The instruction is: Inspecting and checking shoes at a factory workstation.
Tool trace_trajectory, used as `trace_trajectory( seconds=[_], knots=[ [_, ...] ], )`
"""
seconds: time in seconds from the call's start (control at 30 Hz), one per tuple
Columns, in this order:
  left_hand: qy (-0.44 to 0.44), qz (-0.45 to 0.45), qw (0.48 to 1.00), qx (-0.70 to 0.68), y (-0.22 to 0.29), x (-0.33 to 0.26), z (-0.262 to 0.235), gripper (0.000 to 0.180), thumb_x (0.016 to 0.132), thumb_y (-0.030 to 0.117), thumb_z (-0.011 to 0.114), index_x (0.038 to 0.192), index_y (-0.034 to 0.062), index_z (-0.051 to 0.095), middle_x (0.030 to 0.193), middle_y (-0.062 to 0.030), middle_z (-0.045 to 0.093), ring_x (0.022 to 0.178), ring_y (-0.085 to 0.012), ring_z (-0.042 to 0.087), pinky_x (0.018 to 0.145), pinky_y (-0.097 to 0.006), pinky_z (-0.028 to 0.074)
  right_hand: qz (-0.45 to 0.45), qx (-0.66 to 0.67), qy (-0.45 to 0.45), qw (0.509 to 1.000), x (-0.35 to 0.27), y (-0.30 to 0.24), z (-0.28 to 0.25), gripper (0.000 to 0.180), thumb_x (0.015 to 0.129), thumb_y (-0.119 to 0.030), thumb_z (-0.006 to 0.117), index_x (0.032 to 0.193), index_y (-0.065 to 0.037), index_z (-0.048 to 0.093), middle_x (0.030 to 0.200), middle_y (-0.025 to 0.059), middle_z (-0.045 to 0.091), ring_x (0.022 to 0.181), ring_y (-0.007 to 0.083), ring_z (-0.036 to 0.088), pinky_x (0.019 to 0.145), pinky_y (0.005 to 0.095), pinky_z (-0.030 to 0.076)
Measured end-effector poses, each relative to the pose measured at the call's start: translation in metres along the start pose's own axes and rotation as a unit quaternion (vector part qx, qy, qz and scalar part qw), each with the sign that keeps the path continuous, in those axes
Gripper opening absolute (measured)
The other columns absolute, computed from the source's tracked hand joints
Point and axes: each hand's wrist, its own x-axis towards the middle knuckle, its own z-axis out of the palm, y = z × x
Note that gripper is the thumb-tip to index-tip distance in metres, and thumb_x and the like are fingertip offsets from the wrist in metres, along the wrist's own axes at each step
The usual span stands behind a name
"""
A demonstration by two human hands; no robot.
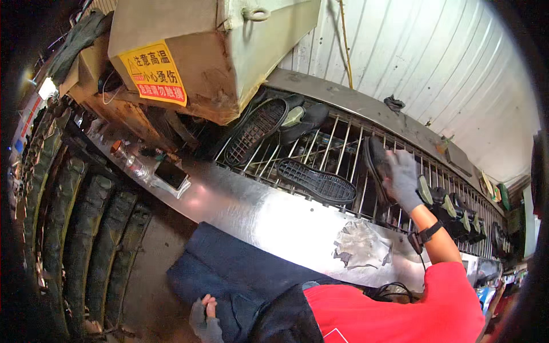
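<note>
Overhead, from my head camera, my gloved right hand (402, 178) is closed around one dark shoe sole (377, 166), holding it on edge over the metal bar rack (337, 150). Two more black soles lie on that rack: one (316, 180) flat near the front, one (255, 131) tilted by the big tan metal box (211, 51). My gloved left hand (205, 320) hangs low beside my dark apron (229, 274), fingers loosely curled, holding nothing. A shiny steel ledge (269, 214) fronts the rack; white corrugated wall (434, 57) behind.

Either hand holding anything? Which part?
The right hand grips a black shoe sole by its end on the metal rack. The left hand rests low by dark cloth, holding nothing visible.
</note>
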Motion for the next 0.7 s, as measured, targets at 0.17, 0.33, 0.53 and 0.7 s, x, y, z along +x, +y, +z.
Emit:
trace_trajectory(
  seconds=[0.17, 0.33, 0.53, 0.7],
  knots=[
    [-0.087, 0.016, 0.993, -0.078, 0.053, 0.026, 0.046, 0.032, 0.104, 0.017, 0.067, 0.126, -0.0044, 0.071, 0.106, -0.0128, 0.076, 0.093, -0.0198, 0.072, 0.085, -0.032, 0.059, -0.066, 0.372, -0.101, 0.92, 0.028, -0.146, 0.042, 0.097, 0.08, -0.057, 0.084, 0.153, -0.005, 0.048, 0.141, 0.0236, 0.055, 0.132, 0.0419, 0.054, 0.112, 0.051, 0.044],
    [-0.136, -0.043, 0.965, -0.219, 0.033, 0.04, 0.057, 0.051, 0.109, 0.036, 0.062, 0.14, -0.0048, 0.06, 0.117, -0.0192, 0.071, 0.1, -0.0266, 0.072, 0.085, -0.038, 0.062, -0.07, 0.311, -0.22, 0.922, 0.078, -0.203, 0.059, 0.101, 0.066, -0.052, 0.09, 0.145, -0.002, 0.055, 0.122, 0.0279, 0.068, 0.112, 0.0438, 0.068, 0.1, 0.0499, 0.054],
    [-0.163, -0.14, 0.909, -0.357, 0.026, 0.032, 0.057, 0.061, 0.107, 0.048, 0.062, 0.142, -0.0021, 0.058, 0.125, -0.0188, 0.07, 0.108, -0.0279, 0.072, 0.091, -0.043, 0.062, -0.637, 0.448, 0.027, 0.627, 0.055, -0.302, -0.093, 0.08, 0.085, -0.072, 0.072, 0.135, -0.009, 0.065, 0.137, 0.021, 0.06, 0.13, 0.0416, 0.055, 0.108, 0.0527, 0.042],
    [-0.06, -0.152, 0.925, -0.343, 0.018, 0.04, 0.087, 0.031, 0.094, 0.014, 0.07, 0.123, 0.0014, 0.068, 0.111, -0.0056, 0.074, 0.096, -0.0222, 0.071, 0.088, -0.038, 0.059, -0.466, 0.315, 0.105, 0.82, 0.163, -0.302, -0.011, 0.051, 0.079, -0.05, 0.08, 0.106, -0.007, 0.077, 0.128, 0.0195, 0.062, 0.122, 0.0387, 0.057, 0.102, 0.0522, 0.048]
  ],
)
